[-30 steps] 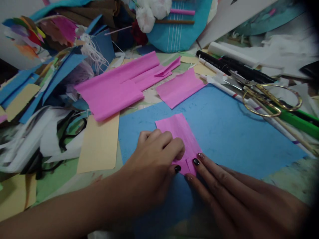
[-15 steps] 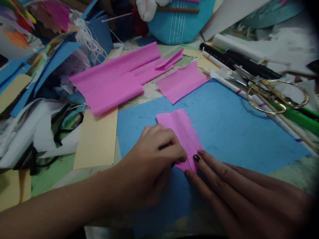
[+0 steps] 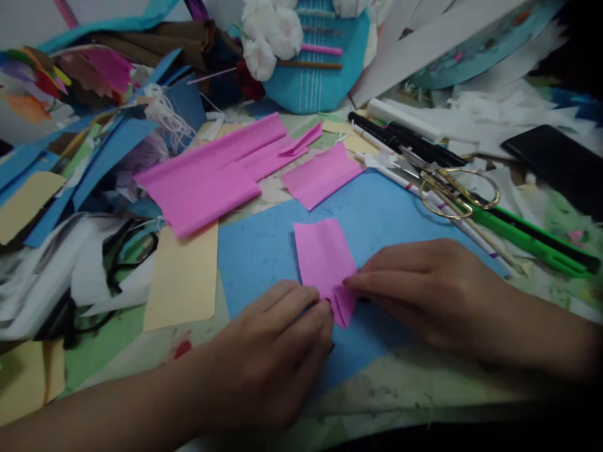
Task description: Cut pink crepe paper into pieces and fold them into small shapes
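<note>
Between my hands is a small piece of pink crepe paper [image 3: 325, 254], creased and folded in at its near end, over a blue sheet [image 3: 257, 242]. My left hand [image 3: 282, 345] pinches its lower left edge with curled fingers. From the other side, my right hand [image 3: 419, 295] grips the right edge between thumb and fingers. Another pink paper piece [image 3: 323, 176] lies at the far edge of the blue sheet. Beyond it to the left rests a larger folded pink sheet [image 3: 202, 179].
Gold-handled scissors [image 3: 459, 191], a green cutter [image 3: 532, 242] and black pens [image 3: 377, 129] lie at the right. A black phone-like slab [image 3: 560, 166] is farther right. Tan card [image 3: 181, 276] and heaped paper scraps [image 3: 98, 257] fill the left. A blue guitar-shaped craft [image 3: 320, 75] stands behind.
My right hand has gone from lying with fingers extended on the paper's near end to pinching its right edge. My left hand has shifted slightly down and left. The view has tilted up.
</note>
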Motion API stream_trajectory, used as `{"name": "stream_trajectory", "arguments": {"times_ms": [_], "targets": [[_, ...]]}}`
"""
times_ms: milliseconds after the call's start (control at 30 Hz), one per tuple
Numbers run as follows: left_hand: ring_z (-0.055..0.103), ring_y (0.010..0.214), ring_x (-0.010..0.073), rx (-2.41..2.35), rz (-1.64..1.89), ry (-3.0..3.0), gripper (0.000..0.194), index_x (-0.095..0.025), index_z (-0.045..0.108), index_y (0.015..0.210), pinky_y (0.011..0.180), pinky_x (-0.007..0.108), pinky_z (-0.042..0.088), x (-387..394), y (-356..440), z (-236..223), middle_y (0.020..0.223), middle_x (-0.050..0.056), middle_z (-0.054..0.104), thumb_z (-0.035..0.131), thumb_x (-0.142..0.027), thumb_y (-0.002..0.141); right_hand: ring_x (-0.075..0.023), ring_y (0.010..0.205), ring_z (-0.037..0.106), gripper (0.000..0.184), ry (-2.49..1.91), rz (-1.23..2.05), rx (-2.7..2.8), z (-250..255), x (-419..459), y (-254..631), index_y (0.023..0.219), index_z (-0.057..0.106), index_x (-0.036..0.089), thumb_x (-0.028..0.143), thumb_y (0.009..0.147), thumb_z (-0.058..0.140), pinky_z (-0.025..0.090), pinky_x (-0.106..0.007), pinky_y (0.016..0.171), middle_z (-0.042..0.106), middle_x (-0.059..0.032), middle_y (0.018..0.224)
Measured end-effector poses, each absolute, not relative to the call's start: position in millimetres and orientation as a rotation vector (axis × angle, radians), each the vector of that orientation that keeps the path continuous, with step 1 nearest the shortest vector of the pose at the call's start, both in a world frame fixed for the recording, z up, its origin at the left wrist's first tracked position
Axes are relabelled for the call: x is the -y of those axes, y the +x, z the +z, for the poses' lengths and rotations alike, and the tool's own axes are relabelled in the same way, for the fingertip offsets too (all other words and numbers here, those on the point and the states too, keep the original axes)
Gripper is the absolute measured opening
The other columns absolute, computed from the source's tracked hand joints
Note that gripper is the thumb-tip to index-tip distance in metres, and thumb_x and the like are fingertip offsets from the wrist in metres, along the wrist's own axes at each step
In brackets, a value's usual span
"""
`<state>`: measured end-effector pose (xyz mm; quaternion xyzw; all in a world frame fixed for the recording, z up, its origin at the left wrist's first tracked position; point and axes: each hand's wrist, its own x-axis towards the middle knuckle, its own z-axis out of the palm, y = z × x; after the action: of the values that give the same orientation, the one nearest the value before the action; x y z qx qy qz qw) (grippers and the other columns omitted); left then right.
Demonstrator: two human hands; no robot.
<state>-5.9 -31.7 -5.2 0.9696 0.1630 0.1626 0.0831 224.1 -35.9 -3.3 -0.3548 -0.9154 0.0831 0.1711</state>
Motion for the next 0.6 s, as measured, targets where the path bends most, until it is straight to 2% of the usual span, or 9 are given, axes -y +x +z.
{"name": "stream_trajectory", "arguments": {"times_ms": [100, 167, 367, 600], "targets": [[0.061, 0.084, 0.024, -0.444, 0.507, 2.954, 0.031, -0.006, 0.065, 0.087, 0.08, 0.038, 0.05, 33.8, -6.2, -4.8, 0.092, 0.014, 0.07, 0.035, -0.005, 0.088, -0.0142, 0.079, 0.06, 0.017, -1.008, 0.598, 2.531, -5.4, 27.6, 223.1, 0.095, 0.068, 0.016, 0.016, 0.089, 0.052, 0.046, -0.026, 0.071, 0.069, -0.0043, 0.085], [0.062, 0.087, 0.0249, -0.392, 0.509, 3.031, 0.033, -0.005, 0.065, 0.09, 0.081, 0.039, 0.051, 35.0, -7.1, -5.7, 0.093, 0.016, 0.07, 0.032, -0.003, 0.088, -0.0151, 0.084, 0.057, 0.013, -1.002, 0.705, 2.543, -5.8, 24.3, 221.0, 0.093, 0.067, 0.015, 0.015, 0.087, 0.055, 0.044, -0.028, 0.076, 0.067, -0.0047, 0.087], [0.064, 0.092, 0.0273, -0.281, 0.433, 3.13, 0.039, -0.003, 0.064, 0.099, 0.082, 0.043, 0.052, 36.6, -9.6, -7.6, 0.096, 0.018, 0.07, 0.026, -0.003, 0.089, -0.0139, 0.079, 0.052, 0.005, -1.069, 0.865, 2.533, -7.7, 19.5, 219.3, 0.084, 0.062, 0.014, 0.012, 0.084, 0.057, 0.04, -0.026, 0.071, 0.062, -0.0026, 0.08], [0.065, 0.097, 0.0272, -0.308, 0.5, 3.196, 0.039, -0.004, 0.064, 0.104, 0.086, 0.042, 0.051, 39.4, -13.5, -10.7, 0.102, 0.015, 0.07, 0.028, -0.004, 0.088, -0.0148, 0.079, 0.049, 0.008, -1.035, 0.902, 2.555, -8.4, 16.5, 219.9, 0.081, 0.059, 0.015, 0.017, 0.087, 0.053, 0.037, -0.028, 0.072, 0.058, -0.0035, 0.08]]}}
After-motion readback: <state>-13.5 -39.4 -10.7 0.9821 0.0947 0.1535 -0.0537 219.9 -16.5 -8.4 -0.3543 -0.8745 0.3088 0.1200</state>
